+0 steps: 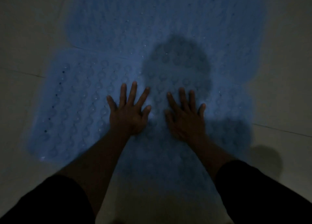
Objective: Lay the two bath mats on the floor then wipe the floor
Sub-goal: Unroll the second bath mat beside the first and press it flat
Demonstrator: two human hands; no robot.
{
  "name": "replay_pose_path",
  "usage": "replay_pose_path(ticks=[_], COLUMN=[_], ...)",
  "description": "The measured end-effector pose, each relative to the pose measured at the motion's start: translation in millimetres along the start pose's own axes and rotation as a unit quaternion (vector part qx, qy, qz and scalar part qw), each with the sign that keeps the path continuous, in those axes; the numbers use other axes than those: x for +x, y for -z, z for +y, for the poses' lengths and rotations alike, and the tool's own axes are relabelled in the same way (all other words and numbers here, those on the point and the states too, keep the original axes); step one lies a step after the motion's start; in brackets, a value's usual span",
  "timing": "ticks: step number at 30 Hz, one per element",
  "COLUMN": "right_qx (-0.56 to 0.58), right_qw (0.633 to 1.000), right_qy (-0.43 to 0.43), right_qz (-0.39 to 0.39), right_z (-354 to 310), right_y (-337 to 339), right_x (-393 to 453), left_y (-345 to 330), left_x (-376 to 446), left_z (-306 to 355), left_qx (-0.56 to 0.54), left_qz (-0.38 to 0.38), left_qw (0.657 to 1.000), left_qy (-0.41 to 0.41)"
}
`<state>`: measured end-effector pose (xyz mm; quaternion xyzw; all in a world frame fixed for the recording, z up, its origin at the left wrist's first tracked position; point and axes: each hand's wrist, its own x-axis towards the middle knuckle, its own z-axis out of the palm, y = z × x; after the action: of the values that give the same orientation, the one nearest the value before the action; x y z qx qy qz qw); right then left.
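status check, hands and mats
Left hand and right hand open, flat on near blue mat. Far mat laid beyond. Nothing in the way.

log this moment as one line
step: laying mats | left hand: flat on blue mat | right hand: flat on mat | floor: not wiped yet

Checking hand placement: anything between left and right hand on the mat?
Nothing but bare blue bath mat: head view shows a strip of its bumpy surface between the left hand and right hand, both pressed flat on it.
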<state>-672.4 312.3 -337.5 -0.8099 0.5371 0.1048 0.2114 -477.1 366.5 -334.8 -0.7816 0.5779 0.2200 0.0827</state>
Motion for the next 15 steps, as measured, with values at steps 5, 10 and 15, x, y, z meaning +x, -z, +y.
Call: replay_pose_path(ticks=[5, 10, 15], right_qx=[0.118, 0.15, 0.148], right_qw=[0.986, 0.982, 0.985], right_qy=[-0.043, -0.067, -0.068], right_qz=[-0.11, -0.097, -0.056], right_z=[-16, -42, -71], right_y=[70, 161, 296], right_x=[-26, -112, -181], left_y=[75, 166, 300], left_x=[-28, -117, -195], left_z=[30, 64, 78], left_qx=[-0.093, -0.17, -0.177], left_qz=[-0.091, -0.055, -0.06], left_qw=[0.99, 0.982, 0.98], left_qy=[0.059, 0.063, 0.068])
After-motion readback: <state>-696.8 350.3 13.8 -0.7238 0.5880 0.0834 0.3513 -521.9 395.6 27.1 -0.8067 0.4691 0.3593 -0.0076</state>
